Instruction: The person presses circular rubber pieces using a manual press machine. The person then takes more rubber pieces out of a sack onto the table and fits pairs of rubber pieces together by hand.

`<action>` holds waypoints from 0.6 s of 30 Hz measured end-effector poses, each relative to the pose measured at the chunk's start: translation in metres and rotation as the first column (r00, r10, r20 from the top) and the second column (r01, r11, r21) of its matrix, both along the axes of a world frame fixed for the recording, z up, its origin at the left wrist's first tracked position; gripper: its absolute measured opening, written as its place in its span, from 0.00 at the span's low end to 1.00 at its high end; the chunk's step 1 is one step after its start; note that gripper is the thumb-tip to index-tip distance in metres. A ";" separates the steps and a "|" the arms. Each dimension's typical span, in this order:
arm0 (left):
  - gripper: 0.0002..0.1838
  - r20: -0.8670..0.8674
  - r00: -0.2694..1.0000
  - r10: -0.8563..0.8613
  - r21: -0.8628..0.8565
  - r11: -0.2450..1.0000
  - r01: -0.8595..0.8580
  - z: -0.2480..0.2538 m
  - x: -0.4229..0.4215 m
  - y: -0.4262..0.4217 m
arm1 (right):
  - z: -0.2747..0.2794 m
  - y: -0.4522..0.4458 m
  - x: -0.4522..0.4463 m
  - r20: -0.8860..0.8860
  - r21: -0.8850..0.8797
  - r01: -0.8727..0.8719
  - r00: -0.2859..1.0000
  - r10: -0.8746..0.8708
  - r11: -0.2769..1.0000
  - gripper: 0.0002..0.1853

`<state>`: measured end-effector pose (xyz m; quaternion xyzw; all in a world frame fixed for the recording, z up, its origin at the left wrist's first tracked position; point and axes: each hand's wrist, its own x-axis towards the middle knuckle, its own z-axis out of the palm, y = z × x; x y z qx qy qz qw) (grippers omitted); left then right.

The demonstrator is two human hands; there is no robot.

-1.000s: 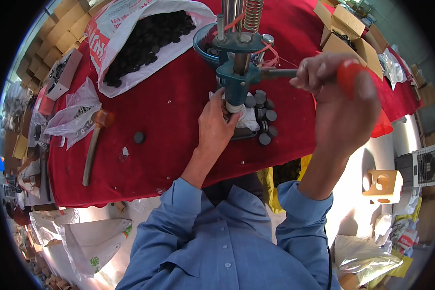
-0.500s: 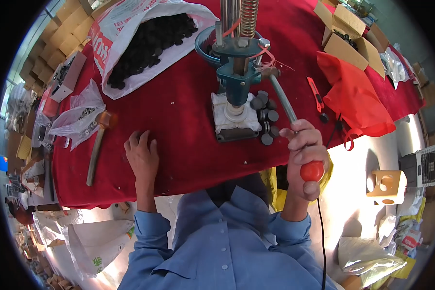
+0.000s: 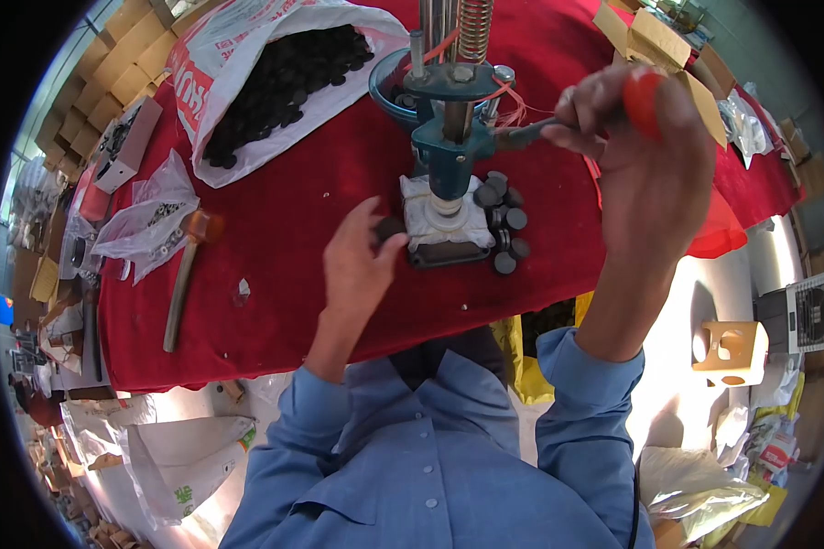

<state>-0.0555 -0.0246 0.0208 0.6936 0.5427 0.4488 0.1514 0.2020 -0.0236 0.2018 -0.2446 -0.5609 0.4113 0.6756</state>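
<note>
Just left of the press base, my left hand (image 3: pixel 362 256) holds a small black disc (image 3: pixel 389 229) between thumb and fingers. My right hand (image 3: pixel 655 174), raised at the right, grips the red knob (image 3: pixel 644 102) of the press lever (image 3: pixel 525 134). The green press (image 3: pixel 449 142) stands upright, its white tip (image 3: pixel 447 207) over a pad wrapped in white cloth (image 3: pixel 421 218) on a dark base (image 3: pixel 449 253). Several black discs (image 3: pixel 504 263) lie against the right side of the base.
On the red cloth (image 3: pixel 284 220) are an open sack (image 3: pixel 211 82) of black discs, a mallet (image 3: pixel 181 295), a plastic bag of small parts (image 3: pixel 146 229) and a blue bowl (image 3: pixel 384 89) behind the press. An open carton (image 3: pixel 655 41) and red bag (image 3: pixel 719 236) are at the right.
My left hand has moved right from the cloth toward the press base, now with a black disc. My right hand has swung the lever's knob up and away from me.
</note>
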 end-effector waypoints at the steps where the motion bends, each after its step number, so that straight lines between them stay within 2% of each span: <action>1: 0.34 0.021 0.999 -0.033 0.001 0.999 0.033 -0.002 0.015 0.008 | 0.005 0.006 0.002 0.019 -0.014 0.001 1.000 -0.001 1.000 0.26; 6: 0.41 0.098 0.987 -0.130 0.026 0.991 0.128 -0.005 0.058 0.031 | 0.011 0.011 0.001 0.048 -0.051 0.066 0.997 -0.063 0.997 0.27; 9: 0.43 0.098 0.989 -0.112 0.029 0.993 0.110 -0.008 0.061 0.032 | 0.006 0.010 -0.001 0.040 -0.023 0.095 0.995 -0.094 0.995 0.27; 11: 0.44 0.118 0.986 -0.120 0.030 0.993 0.117 -0.007 0.061 0.031 | 0.000 0.003 -0.004 -0.044 -0.021 0.051 0.998 -0.052 0.998 0.24; 15: 0.45 0.176 0.976 -0.130 0.049 0.991 0.123 -0.009 0.059 0.030 | -0.024 -0.016 -0.006 0.007 0.077 0.066 0.998 -0.066 0.995 0.26; 18: 0.42 0.320 0.932 -0.169 0.040 0.985 0.165 -0.013 0.056 0.029 | -0.049 -0.035 -0.012 0.013 0.173 0.094 0.995 -0.098 0.980 0.27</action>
